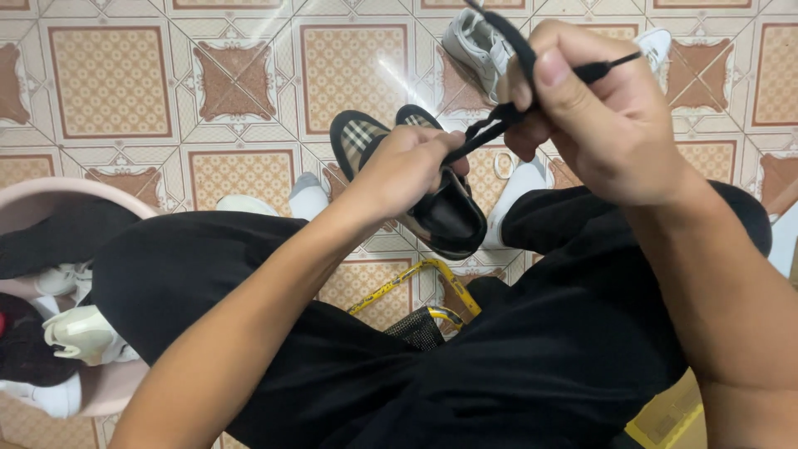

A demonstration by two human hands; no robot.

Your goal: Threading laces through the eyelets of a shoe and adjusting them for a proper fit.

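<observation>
My left hand [407, 166] grips the checked black shoe [432, 199]; my right hand [582, 108] pinches its black lace [499, 116] taut. I'm mid-lacing, I judge; next needs careful aim at an eyelet.

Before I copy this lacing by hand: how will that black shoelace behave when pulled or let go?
Probably floppy: the black shoelace bends sharply where the right hand pinches it. It looks thin and flat, so likely light and apt to slip through fingers. Let go, it would likely drop slack over the checked shoe held by the left hand.
</observation>
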